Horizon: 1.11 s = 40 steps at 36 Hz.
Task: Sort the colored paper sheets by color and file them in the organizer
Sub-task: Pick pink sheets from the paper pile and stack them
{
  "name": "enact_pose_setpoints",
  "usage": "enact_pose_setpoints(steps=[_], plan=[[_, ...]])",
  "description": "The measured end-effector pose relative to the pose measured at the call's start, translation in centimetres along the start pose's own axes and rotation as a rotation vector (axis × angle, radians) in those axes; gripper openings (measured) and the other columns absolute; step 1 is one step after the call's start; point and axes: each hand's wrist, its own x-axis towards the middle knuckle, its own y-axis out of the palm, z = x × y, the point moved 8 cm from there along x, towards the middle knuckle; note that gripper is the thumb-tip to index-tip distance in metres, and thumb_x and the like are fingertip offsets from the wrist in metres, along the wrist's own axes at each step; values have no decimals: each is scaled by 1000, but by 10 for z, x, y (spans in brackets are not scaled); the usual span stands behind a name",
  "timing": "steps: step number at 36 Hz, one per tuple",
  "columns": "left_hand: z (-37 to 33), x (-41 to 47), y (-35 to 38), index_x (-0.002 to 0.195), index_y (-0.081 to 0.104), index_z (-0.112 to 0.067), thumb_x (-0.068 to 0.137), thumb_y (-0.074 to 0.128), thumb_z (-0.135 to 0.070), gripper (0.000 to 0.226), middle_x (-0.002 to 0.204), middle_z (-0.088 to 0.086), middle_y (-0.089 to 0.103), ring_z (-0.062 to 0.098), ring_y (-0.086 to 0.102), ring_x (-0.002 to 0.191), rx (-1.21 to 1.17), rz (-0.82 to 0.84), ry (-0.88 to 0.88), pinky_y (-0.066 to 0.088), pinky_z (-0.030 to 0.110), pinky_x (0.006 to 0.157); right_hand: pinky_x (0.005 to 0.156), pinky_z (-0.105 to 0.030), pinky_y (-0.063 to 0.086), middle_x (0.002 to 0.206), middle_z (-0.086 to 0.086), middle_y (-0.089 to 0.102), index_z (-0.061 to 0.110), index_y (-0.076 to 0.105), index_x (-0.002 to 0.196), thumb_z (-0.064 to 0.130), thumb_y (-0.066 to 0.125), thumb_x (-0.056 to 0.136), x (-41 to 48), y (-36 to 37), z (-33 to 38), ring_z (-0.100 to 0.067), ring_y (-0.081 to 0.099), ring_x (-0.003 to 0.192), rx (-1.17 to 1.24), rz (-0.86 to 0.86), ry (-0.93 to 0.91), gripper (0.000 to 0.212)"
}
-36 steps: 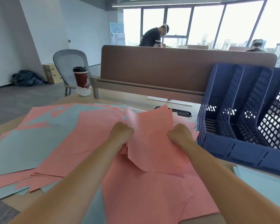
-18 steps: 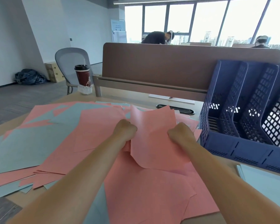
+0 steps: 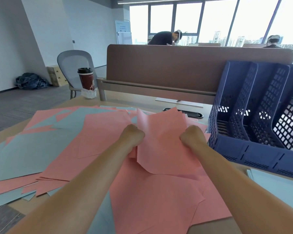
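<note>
Both fists, left hand [image 3: 133, 137] and right hand [image 3: 192, 138], are gripping a floppy pink paper stack [image 3: 161, 142] at nine and three o'clock; light, limp sheets probably needing edge support.

Left of centre you have dark red paper cup [image 3: 86, 79] with black lid, upright on crumpled clear wrap [image 3: 88, 94] at far edge of desk [image 3: 134, 102]. Grey mesh chair [image 3: 69, 59] just behind it. Further left, on floor by wall: cardboard boxes [image 3: 55, 76], black bag [image 3: 30, 81] beside them. Brown partition [image 3: 176, 68] spans your mid-frame; white flat strip [image 3: 179, 103] and black oval grommet [image 3: 193, 114] lie below it. Top of frame: windows [image 3: 216, 16], whiteboard [image 3: 123, 33] at their left, bent-over person [image 3: 162, 38] and second person [image 3: 274, 42] beyond partition.
</note>
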Motion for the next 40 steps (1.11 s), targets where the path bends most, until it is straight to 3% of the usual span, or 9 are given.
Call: enact_pose_setpoints(steps=[7, 13, 16, 21, 26, 30, 35, 38, 40], plan=[[5, -2, 2, 96, 61, 2, 82, 52, -3, 17, 86, 10, 55, 24, 50, 71, 3, 3, 8, 31, 25, 50, 55, -26, 38, 91, -14, 63, 1, 62, 98, -3, 44, 83, -5, -7, -5, -25, 55, 72, 198, -11, 2, 24], [3, -10, -1, 83, 60, -1, 83, 52, -2, 8, 78, 9, 52, 29, 53, 74, 66, -7, 30, 28, 28, 50, 47, -22, 26, 70, -7, 40, 8, 42, 94, -5, 48, 82, -15, -19, -16, -18, 38, 57, 322, -36, 85, 19], [0, -18, -3, 76, 58, -1, 84, 54, -2, 8, 66, 6, 47, 26, 47, 69, 90, 0, 47, 27, 28, 48, 45, -21, 29, 68, -12, 43, 5, 48, 76, -7, 53, 84, -27, -18, -24, -19, 39, 55, 353, 50, 147, 15], [-6, -37, -7, 55, 31, -10, 87, 50, 5, 40, 59, 5, 28, 16, 24, 52, 124, 33, 83, 21, 21, 38, 42, -22, 36, 69, -16, 49, 0, 52, 78, -10, 48, 87, -45, -15, -33, -24, 49, 58, 330, 120, 185, 14], [2, -49, -20, 57, 37, -11, 83, 56, -1, 35, 57, 3, 33, 19, 30, 49, 37, -13, 56, 20, 26, 45, 34, -17, 29, 70, -10, 44, 1, 52, 83, -7, 41, 91, -58, -31, -32, -20, 39, 56, 265, 53, 106, 16], [4, -61, -33, 61, 49, -10, 79, 60, -11, 21, 61, 4, 45, 20, 39, 53, -62, -42, 32, 28, 26, 49, 48, -23, 32, 76, -10, 53, 8, 53, 72, -2, 44, 88, -68, -44, -27, -21, 44, 60, 358, 28, 56, 21], [14, -75, -51, 66, 53, -13, 70, 65, -29, 20, 47, -3, 38, 16, 30, 42, -310, -11, -49, 22, 20, 47, 79, -42, 56, 103, -18, 70, 9, 69, 99, 4, 51, 88, -73, -40, -15, -30, 64, 85, 513, 81, 26, 22], [26, -71, -57, 94, 71, -4, 79, 72, -22, 23, 79, 10, 69, 24, 61, 68, -504, 67, -76, 50, 32, 73, 87, -49, 57, 103, -19, 73, 10, 69, 98, 1, 50, 92, -77, -22, 1, -34, 68, 91, 573, 184, 4, 22], [34, -69, -67, 105, 72, -2, 84, 69, -10, 22, 99, 16, 73, 28, 68, 86, -548, 75, -65, 53, 39, 90, 88, -51, 57, 100, -18, 74, 10, 71, 97, -1, 50, 91, -77, -8, 12, -35, 70, 93, 565, 233, -9, 24]])
